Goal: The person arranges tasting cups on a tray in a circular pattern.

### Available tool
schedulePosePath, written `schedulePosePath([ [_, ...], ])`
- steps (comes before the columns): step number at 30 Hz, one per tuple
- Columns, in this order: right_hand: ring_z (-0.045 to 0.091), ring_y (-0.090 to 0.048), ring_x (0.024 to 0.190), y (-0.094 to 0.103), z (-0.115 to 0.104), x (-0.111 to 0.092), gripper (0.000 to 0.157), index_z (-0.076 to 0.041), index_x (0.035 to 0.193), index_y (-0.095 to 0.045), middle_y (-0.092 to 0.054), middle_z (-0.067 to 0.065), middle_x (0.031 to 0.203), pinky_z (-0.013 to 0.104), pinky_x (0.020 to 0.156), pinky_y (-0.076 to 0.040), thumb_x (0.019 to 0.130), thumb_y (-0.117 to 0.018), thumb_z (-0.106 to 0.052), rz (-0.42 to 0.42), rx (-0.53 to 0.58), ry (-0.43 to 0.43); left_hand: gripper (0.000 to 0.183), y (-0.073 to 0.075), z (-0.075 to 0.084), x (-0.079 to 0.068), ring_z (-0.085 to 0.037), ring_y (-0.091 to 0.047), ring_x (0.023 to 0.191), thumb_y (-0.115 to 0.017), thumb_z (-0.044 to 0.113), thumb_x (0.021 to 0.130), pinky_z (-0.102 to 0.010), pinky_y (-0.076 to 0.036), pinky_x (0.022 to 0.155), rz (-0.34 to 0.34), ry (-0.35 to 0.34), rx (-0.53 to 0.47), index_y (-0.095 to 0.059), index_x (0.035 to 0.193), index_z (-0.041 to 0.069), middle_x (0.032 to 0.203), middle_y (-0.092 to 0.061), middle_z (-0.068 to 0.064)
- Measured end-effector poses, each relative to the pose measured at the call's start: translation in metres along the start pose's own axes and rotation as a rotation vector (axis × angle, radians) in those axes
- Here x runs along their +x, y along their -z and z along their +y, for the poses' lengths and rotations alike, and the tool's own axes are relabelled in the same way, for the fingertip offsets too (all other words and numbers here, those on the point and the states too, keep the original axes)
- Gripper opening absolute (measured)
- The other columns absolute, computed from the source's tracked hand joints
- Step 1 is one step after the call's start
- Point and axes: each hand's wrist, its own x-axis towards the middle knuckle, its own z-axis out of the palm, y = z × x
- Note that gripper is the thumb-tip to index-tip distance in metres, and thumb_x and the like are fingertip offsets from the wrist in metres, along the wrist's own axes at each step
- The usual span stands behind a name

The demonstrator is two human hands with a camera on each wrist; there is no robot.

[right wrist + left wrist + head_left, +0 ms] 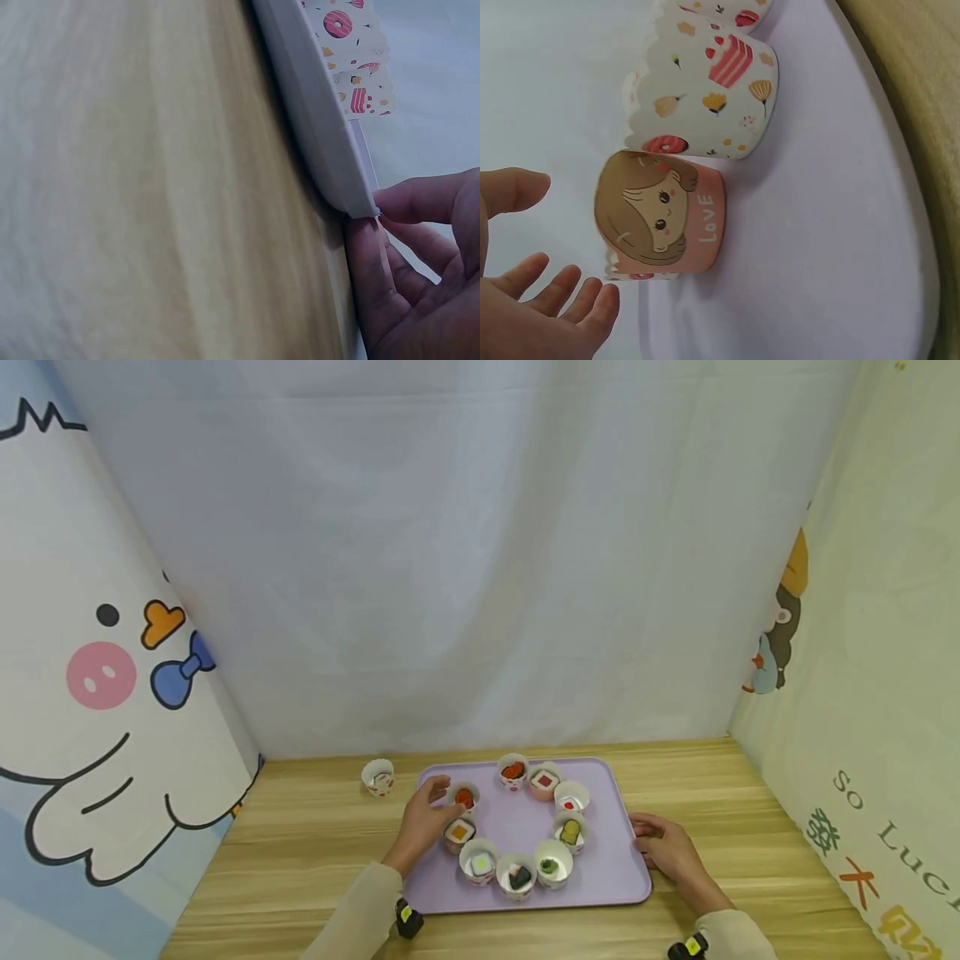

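A lilac tray [517,823] lies on the table, with several paper baking cups in a ring on it. My left hand [427,817] is at the tray's left side, beside a cup with a red filling [465,797]. In the left wrist view the left hand's fingers [562,296] are spread from the thumb, with nothing visible between them. Near them stand a pink cup with a girl's face [660,214] and a white patterned cup [705,90]. My right hand [667,847] pinches the tray's right rim [330,135] between thumb and finger.
Another paper cup [377,777] stands on the wooden table [315,843], left of the tray. Each cup on the tray holds a small coloured piece. A white curtain [480,568] hangs behind, and printed cloths flank the table on both sides.
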Motion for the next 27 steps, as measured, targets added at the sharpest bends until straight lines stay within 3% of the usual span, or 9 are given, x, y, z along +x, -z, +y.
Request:
schedulePosePath([
  [6,0.013,-0.059,0.076,0.000,0.000,-0.001,0.048,0.004,0.130,-0.059,-0.063,0.015,0.102,0.028,0.058,-0.054,0.082,-0.062,0.005,0.003,0.014,0.010,0.052,0.009,0.008,-0.010,-0.041,-0.051,0.129,-0.071,0.006,0.085,-0.051,-0.044,0.107,0.040,-0.079,-0.014,-0.052,0.133,-0.003,0.137,-0.055,-0.024],
  [15,0.012,-0.059,0.074,0.001,0.001,0.000,0.048,0.004,0.130,-0.058,-0.063,0.014,0.101,0.027,0.058,-0.054,0.082,-0.062,0.005,-0.002,0.015,0.018,0.055,0.034,0.018,-0.014,-0.039,-0.047,0.134,-0.071,0.004,0.086,-0.052,-0.041,0.110,0.100,-0.088,-0.078,-0.049,0.135,-0.004,0.140,-0.052,-0.025],
  [27,0.012,-0.060,0.073,-0.001,0.003,0.002,0.048,0.005,0.130,-0.057,-0.063,0.015,0.101,0.027,0.057,-0.054,0.082,-0.060,0.005,-0.007,0.016,0.023,0.061,0.072,0.011,-0.003,-0.037,-0.042,0.137,-0.071,0.002,0.085,-0.051,-0.038,0.113,0.184,-0.085,-0.092,-0.043,0.139,-0.001,0.144,-0.047,-0.023],
])
